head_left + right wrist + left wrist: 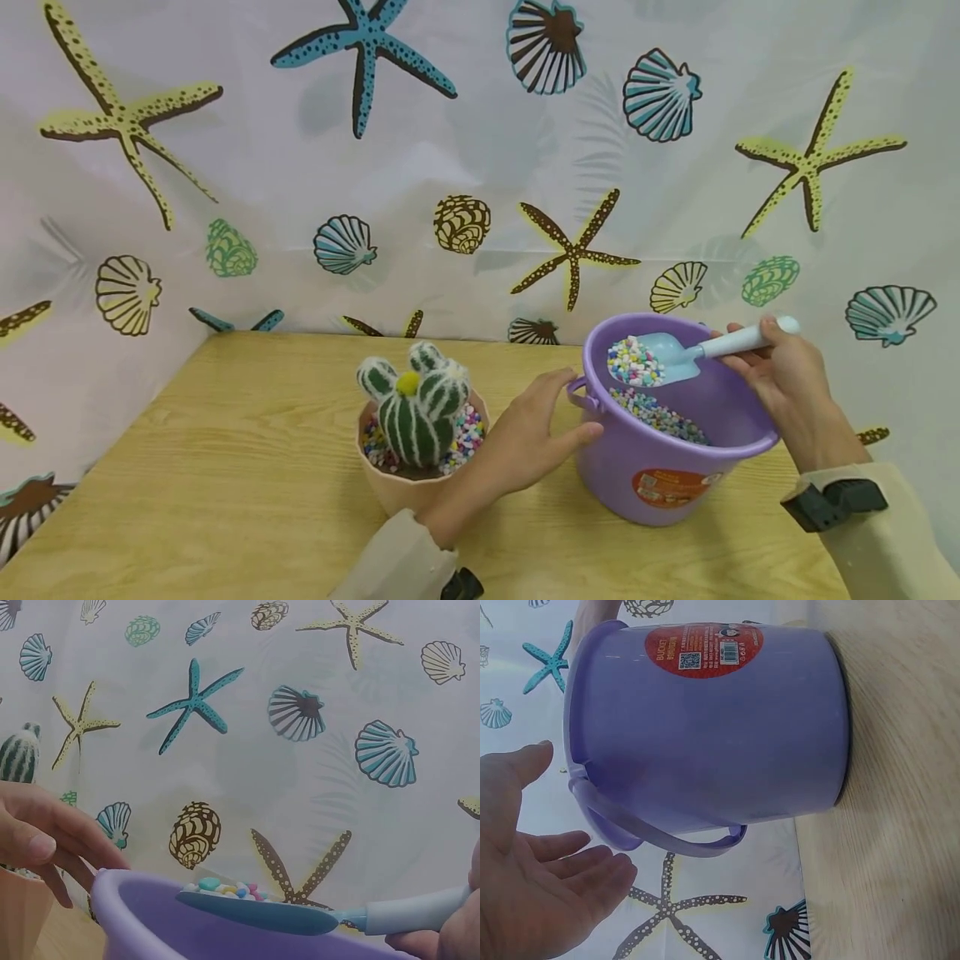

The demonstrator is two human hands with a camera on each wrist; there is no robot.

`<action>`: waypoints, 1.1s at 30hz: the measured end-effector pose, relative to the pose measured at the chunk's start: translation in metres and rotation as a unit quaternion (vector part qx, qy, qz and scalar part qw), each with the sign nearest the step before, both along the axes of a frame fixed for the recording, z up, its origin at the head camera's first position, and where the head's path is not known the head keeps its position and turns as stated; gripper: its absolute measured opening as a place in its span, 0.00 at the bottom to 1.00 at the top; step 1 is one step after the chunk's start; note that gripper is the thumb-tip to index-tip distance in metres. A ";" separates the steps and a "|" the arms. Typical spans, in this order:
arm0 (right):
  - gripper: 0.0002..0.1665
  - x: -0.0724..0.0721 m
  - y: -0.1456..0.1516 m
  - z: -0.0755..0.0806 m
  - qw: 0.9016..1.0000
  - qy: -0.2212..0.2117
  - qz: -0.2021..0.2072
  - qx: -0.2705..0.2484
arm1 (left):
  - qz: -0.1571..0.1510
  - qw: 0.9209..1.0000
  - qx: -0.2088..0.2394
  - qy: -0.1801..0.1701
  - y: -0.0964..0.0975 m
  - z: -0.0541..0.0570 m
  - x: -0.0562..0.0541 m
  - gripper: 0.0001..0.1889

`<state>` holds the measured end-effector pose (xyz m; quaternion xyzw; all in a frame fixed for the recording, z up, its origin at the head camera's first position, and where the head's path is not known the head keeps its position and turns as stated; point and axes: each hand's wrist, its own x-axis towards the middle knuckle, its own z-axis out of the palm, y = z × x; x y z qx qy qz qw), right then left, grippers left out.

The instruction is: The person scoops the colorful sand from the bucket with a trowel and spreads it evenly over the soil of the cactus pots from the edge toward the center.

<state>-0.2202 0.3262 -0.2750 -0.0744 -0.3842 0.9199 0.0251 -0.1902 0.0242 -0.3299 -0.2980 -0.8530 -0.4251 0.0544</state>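
My right hand (787, 379) grips the white handle of a light-blue scoop (678, 354) over the purple bucket (660, 475). Multicoloured pebbles (633, 362) heap the scoop's blade, which lies about level in the right wrist view. More pebbles (660, 417) cover part of the bucket's inside. At the bucket's left rim, beside its handle lug, is my left hand (528, 437), fingers extended and thumb apart, holding nothing. Behind that forearm stands a peach pot (397, 492) with a knitted-looking green and white cactus (416, 421) and coloured pebbles round its base.
A wooden table (225, 450) bears the pot and the bucket. Behind it hangs a pale cloth (465, 125) printed with starfish and shells. The bucket's handle (652, 829) hangs down along its side in the left wrist view.
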 end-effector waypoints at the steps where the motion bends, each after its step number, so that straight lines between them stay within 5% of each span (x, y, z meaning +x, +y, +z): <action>1: 0.36 0.001 -0.001 0.000 1.000 0.004 -0.002 -0.004 | 0.001 1.000 -0.002 -0.002 -0.002 0.000 0.001 0.35; 18: 0.31 0.016 -0.013 -0.001 0.999 0.003 -0.031 -0.036 | 0.019 0.999 -0.022 0.018 -0.029 0.001 0.025 0.33; 33: 0.23 0.024 -0.028 -0.005 0.995 0.031 -0.014 -0.089 | 0.046 0.997 -0.059 0.030 -0.056 0.002 0.047 0.32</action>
